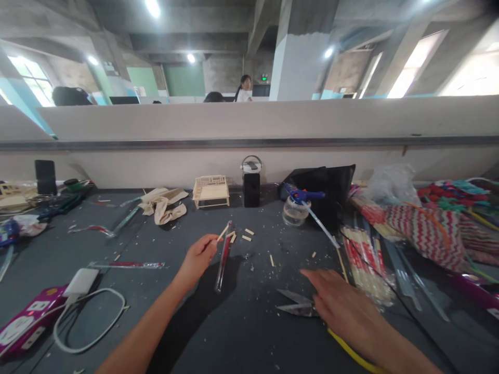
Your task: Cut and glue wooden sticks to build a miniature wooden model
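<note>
Pinching wooden stick [223, 233] in your left hand [198, 258], left of scissors [300, 310].
Your right hand [341, 298] overlaps them; can't tell grip.

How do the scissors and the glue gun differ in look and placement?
Look: the scissors show grey metal blades, spread apart; the glue gun has a blue body.
Placement: the scissors are at the right hand; the glue gun sits atop a clear jar.
Shared: both are right of the frame's centre.
</note>
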### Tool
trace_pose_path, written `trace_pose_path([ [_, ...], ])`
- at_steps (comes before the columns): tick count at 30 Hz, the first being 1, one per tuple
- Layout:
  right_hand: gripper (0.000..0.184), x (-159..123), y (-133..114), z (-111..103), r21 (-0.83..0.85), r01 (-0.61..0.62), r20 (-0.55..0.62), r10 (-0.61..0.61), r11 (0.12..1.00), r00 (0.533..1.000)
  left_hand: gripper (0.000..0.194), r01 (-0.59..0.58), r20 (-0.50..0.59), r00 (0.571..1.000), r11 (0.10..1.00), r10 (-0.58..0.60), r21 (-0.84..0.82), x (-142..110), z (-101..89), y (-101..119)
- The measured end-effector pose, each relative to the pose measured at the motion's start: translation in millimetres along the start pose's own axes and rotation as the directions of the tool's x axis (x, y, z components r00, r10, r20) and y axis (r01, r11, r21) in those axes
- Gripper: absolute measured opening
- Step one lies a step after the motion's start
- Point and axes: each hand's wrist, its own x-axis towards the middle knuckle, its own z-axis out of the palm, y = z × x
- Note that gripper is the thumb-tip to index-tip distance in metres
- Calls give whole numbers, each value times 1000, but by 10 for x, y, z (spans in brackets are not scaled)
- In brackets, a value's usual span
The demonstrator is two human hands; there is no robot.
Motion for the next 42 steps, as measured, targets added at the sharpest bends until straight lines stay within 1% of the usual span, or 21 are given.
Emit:
trace_pose_path([
  [2, 54, -277, 249, 124, -9, 24, 54, -24, 1000, 998, 33, 139, 102, 988, 954, -116, -266, -37, 12, 60],
  [3, 55, -388, 351, 188, 2, 34, 55, -34, 999, 998, 35, 190, 165, 977, 914, -138, -359, -57, 20, 83],
  [4, 54, -475, 432, 242, 19, 32, 48, -32, 999, 998, 36, 226, 220, 965, 876, -142, -427, -76, 30, 99],
  [6, 57, -579, 527, 291, 54, 13, 47, -15, 998, 999, 35, 271, 292, 947, 817, -132, -508, -100, 53, 110],
  [8, 61, -597, 541, 254, 89, -7, 101, -2, 996, 995, 30, 297, 332, 936, 777, -120, -555, -108, 82, 106],
  [12, 61, -498, 500, 53, 180, -51, 308, -7, 982, 951, 23, 273, 330, 941, 743, -74, -611, -105, 132, 130],
  [14, 63, -451, 529, -19, 223, -92, 364, 4, 971, 931, 20, 259, 312, 948, 732, -66, -630, -113, 139, 161],
  [17, 59, -439, 646, -45, 282, -125, 393, 4, 951, 920, 16, 287, 300, 947, 707, -110, -646, -157, 127, 196],
  [21, 61, -470, 728, -31, 301, -101, 380, -22, 948, 925, 15, 323, 281, 943, 703, -180, -634, -287, 117, 210],
  [25, 61, -462, 633, -21, 303, -68, 361, -48, 950, 931, 18, 338, 263, 939, 718, -220, -608, -427, 154, 245],
  [28, 59, -476, 547, 25, 323, -96, 260, 9, 941, 965, 23, 342, 234, 939, 746, -252, -571, -502, 183, 313],
  [30, 51, -506, 480, 70, 409, -144, 215, 59, 901, 975, 27, 326, 199, 945, 778, -258, -538, -548, 192, 378],
  [32, 42, -531, 378, 116, 547, -188, 186, 101, 816, 977, 34, 316, 173, 949, 813, -264, -490, -595, 194, 456],
  [33, 40, -530, 309, 138, 627, -199, 162, 124, 753, 979, 38, 317, 167, 948, 829, -270, -460, -619, 196, 497],
  [35, 43, -482, 141, 177, 779, -186, 99, 176, 598, 979, 46, 323, 157, 946, 859, -283, -397, -658, 206, 581],
  [36, 47, -433, 48, 193, 838, -162, 79, 178, 520, 981, 49, 321, 149, 947, 873, -285, -368, -673, 217, 622],
  [37, 49, -368, -46, 203, 876, -144, 83, 148, 460, 985, 52, 313, 138, 949, 885, -283, -344, -682, 230, 660],
  [38, 46, -292, -138, 207, 886, -129, 81, 126, 446, 989, 54, 303, 125, 953, 896, -277, -324, -687, 247, 695],
  [40, 44, -127, -308, 189, 880, -103, 56, 115, 463, 992, 56, 297, 128, 954, 908, -271, -294, -684, 282, 756],
  [41, 41, -47, -381, 165, 845, -61, -13, 136, 530, 991, 55, 305, 144, 951, 908, -274, -287, -678, 298, 782],
  [42, 36, 25, -447, 132, 819, -32, -52, 130, 572, 990, 54, 312, 160, 948, 906, -276, -287, -670, 312, 804],
])
